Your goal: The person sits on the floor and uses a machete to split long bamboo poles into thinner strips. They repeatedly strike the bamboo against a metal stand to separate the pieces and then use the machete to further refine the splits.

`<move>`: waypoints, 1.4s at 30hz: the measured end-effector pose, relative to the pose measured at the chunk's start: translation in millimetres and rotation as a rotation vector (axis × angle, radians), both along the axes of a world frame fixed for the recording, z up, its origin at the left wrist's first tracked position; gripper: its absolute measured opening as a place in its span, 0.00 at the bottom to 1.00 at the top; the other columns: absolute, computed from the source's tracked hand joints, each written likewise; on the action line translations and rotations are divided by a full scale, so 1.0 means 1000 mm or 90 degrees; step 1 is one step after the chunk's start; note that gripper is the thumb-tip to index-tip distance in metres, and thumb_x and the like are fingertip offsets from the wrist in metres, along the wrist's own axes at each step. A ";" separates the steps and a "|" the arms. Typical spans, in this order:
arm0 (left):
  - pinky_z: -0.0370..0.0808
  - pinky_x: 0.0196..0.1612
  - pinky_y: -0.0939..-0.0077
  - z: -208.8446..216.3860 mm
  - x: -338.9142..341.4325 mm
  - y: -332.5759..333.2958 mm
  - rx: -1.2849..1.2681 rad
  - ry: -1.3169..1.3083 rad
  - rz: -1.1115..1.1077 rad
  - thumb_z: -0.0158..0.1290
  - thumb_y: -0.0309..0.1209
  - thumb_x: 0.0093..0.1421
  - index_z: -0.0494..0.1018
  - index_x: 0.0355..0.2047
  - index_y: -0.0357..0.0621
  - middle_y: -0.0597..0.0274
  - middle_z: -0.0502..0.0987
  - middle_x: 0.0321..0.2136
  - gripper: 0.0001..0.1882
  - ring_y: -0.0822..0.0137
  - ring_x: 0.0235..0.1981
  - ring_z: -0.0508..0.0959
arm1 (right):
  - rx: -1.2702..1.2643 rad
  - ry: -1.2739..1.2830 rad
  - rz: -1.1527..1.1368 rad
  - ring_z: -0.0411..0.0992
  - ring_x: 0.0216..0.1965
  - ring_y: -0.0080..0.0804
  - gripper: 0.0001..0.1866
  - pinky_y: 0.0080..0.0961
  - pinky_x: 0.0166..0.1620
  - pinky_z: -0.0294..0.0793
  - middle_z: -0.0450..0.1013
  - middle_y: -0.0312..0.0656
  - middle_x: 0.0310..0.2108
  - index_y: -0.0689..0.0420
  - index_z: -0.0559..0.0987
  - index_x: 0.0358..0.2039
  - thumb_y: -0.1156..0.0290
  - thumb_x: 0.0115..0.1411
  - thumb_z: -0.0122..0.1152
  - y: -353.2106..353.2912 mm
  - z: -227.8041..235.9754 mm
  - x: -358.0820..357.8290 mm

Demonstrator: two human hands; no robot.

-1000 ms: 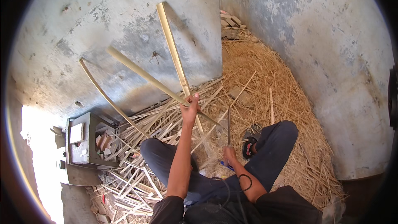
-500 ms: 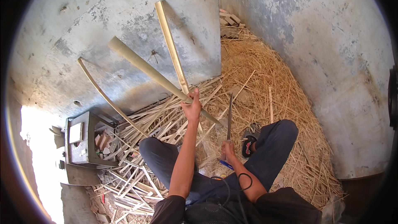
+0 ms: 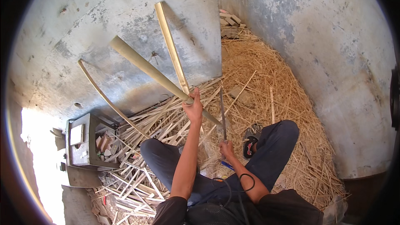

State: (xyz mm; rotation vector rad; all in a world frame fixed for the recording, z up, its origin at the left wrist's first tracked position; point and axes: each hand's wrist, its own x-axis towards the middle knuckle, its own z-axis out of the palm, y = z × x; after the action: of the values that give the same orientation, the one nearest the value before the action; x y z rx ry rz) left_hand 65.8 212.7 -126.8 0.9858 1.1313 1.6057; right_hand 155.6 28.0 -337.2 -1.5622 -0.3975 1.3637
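My left hand (image 3: 193, 107) is wrapped around a long split bamboo piece (image 3: 146, 66), its outer end up toward the wall and its lower end near the straw. Behind that hand a second, paler bamboo strip (image 3: 171, 46) slants up and rests against the wall; whether the hand touches it I cannot tell. In my right hand (image 3: 226, 148) is a long, narrow dark blade (image 3: 223, 114), pointing up and away from me. Its edge stands just right of the bamboo's lower end; I cannot tell whether they touch.
Worn walls (image 3: 275, 25) rise ahead and right. Shavings (image 3: 266, 75) cover the floor, with loose bamboo strips (image 3: 154, 121) at left. A curved strip (image 3: 104, 96) leans on the wall beside a box (image 3: 83, 141) of broken pieces. My bent knees (image 3: 275, 141) flank the work.
My right hand has shifted a little left with the blade, bringing it closer to the bamboo's lower end. The left hand and the bamboo have stayed almost still.
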 end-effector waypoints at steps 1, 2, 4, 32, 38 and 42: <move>0.56 0.17 0.77 0.002 0.002 -0.002 -0.003 -0.004 0.000 0.62 0.40 0.66 0.61 0.14 0.49 0.74 0.63 0.11 0.28 0.80 0.12 0.61 | 0.027 -0.029 -0.010 0.60 0.10 0.26 0.10 0.30 0.14 0.58 0.61 0.33 0.12 0.55 0.68 0.17 0.73 0.53 0.57 0.000 -0.002 0.000; 0.56 0.17 0.77 0.003 0.003 -0.002 0.002 0.003 0.001 0.62 0.40 0.66 0.61 0.14 0.49 0.74 0.63 0.11 0.28 0.80 0.12 0.61 | 0.054 -0.060 -0.020 0.60 0.10 0.26 0.10 0.30 0.14 0.59 0.61 0.34 0.13 0.55 0.69 0.17 0.73 0.53 0.56 0.000 -0.016 0.003; 0.56 0.17 0.78 0.002 0.004 -0.004 0.011 0.017 0.003 0.62 0.40 0.66 0.61 0.15 0.50 0.74 0.63 0.11 0.28 0.80 0.12 0.62 | -0.003 -0.040 -0.008 0.59 0.10 0.26 0.10 0.30 0.14 0.59 0.61 0.34 0.12 0.55 0.69 0.17 0.72 0.54 0.57 -0.013 -0.046 0.006; 0.61 0.15 0.79 0.001 -0.009 0.001 0.005 -0.008 0.116 0.62 0.47 0.66 0.63 0.20 0.48 0.73 0.63 0.12 0.26 0.79 0.11 0.63 | -0.132 0.081 0.051 0.61 0.14 0.29 0.10 0.33 0.19 0.58 0.63 0.35 0.15 0.57 0.73 0.24 0.66 0.58 0.58 -0.039 -0.061 0.013; 0.61 0.16 0.79 0.000 -0.011 -0.001 0.022 -0.018 0.120 0.62 0.46 0.66 0.64 0.21 0.48 0.72 0.64 0.13 0.24 0.78 0.11 0.64 | -0.041 -0.127 0.003 0.65 0.15 0.31 0.09 0.35 0.19 0.62 0.68 0.38 0.16 0.59 0.75 0.25 0.67 0.57 0.61 -0.017 -0.046 -0.002; 0.62 0.16 0.79 -0.008 -0.016 0.000 0.015 -0.009 0.121 0.62 0.45 0.66 0.65 0.21 0.47 0.71 0.65 0.13 0.24 0.78 0.11 0.65 | -0.026 -0.155 0.048 0.64 0.14 0.30 0.09 0.35 0.18 0.62 0.68 0.38 0.16 0.59 0.75 0.25 0.68 0.58 0.61 -0.018 -0.030 0.002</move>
State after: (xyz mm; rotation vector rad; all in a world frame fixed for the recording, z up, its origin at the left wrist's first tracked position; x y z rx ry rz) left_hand 49.9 212.9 -134.3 0.9021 1.2295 1.7773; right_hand 157.4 9.8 -367.0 -1.7701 -0.5851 1.2483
